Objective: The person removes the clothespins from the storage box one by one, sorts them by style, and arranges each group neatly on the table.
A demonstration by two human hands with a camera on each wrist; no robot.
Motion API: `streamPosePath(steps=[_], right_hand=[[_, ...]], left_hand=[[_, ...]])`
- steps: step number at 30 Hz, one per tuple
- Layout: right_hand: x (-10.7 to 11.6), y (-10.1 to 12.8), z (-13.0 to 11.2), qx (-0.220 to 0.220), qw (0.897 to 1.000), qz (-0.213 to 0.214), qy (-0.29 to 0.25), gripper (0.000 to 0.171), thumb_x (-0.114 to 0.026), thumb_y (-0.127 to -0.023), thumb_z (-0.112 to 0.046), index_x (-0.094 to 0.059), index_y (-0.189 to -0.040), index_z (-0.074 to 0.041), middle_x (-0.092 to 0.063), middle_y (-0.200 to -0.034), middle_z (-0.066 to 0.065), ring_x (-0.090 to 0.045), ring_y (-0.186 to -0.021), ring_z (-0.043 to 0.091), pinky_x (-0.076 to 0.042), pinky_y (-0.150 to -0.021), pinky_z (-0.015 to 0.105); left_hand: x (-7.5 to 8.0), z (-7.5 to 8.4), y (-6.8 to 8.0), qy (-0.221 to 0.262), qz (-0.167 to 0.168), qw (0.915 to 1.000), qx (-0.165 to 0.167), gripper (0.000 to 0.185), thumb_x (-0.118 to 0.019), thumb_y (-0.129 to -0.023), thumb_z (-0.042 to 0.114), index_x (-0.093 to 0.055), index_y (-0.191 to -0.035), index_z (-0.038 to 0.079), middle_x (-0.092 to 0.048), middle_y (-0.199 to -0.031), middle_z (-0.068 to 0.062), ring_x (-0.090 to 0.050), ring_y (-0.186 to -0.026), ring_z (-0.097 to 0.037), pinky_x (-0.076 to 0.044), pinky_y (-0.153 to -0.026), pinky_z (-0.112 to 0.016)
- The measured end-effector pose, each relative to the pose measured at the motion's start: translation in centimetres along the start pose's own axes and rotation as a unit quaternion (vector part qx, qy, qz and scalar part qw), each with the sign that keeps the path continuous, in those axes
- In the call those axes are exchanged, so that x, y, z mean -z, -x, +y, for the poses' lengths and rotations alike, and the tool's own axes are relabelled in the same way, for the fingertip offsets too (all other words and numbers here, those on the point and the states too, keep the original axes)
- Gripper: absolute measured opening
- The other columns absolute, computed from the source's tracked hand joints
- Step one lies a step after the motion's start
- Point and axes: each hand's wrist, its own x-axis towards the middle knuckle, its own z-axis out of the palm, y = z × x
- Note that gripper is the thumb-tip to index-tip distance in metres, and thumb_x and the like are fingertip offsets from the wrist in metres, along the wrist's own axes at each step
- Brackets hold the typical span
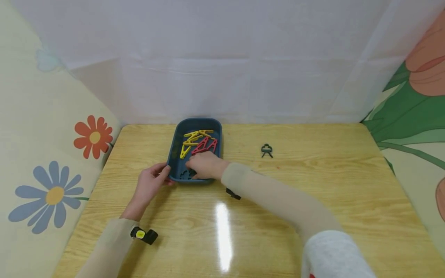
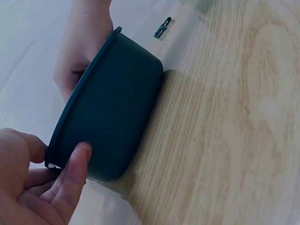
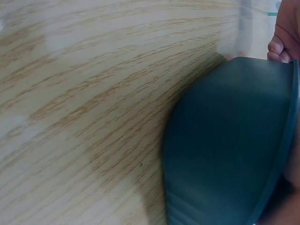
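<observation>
- I see the blue-green bin [image 1: 177, 158] standing left of centre, towards the far edge of the worktop [image 1: 306, 200]; its long axis runs nearly 12 to 6, with the far end a touch towards 1 and the open side up.
- I judge it light, fairly stiff plastic, smooth enough to slip; I'd pinch it by the rim at a corner.
- Inside, yellow clips [image 1: 194, 139] lie towards 12 and red clips [image 1: 203, 143] towards 1, at mixed angles; dark clips [image 1: 185, 174] sit near 6, partly covered, so I can't read their direction.
- The clips look light and hard, with thin legs; I'd hold them by the body.
- Of the hands, the left hand [image 1: 149, 183] grips the bin's rim at 7.
- The right hand [image 1: 206, 164] reaches in from 4, over the dark clips; I can't tell whether its fingers hold one.
- Off the bin's 3 o'clock side, well apart, a lone dark clip [image 1: 267, 150] points its head to 12, legs splayed towards 6.
- Beyond, at 12, hangs a white cloth [image 1: 222, 58].
</observation>
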Motion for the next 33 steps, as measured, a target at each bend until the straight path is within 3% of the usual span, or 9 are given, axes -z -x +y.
streamPosePath(steps=[21,33], right_hand=[[-0.26,-0.16,0.16,-0.006,0.999,0.004,0.043,0.038,-0.072,-0.098,-0.047,-0.071,-0.127,-0.021,-0.068,-0.119,-0.004,-0.065,-0.108,0.011,-0.059,-0.087,0.03],[-0.07,-0.39,0.79,-0.017,1.0,-0.001,0.017,0.033,-0.071,-0.101,-0.037,-0.068,-0.129,-0.02,-0.068,-0.121,-0.002,-0.064,-0.11,0.013,-0.059,-0.087,0.032]], left_hand=[[-0.07,0.12,0.14,-0.011,0.002,0.9999,-0.004,0.047,-0.051,-0.111,0.021,-0.052,-0.142,-0.015,-0.068,-0.113,-0.035,-0.07,-0.07,-0.004,-0.063,-0.069,-0.023],[0.01,0.13,0.11,-0.008,0.001,1.0,-0.005,0.047,-0.051,-0.111,0.021,-0.053,-0.142,-0.015,-0.069,-0.11,-0.033,-0.07,-0.07,-0.003,-0.064,-0.069,-0.024]])
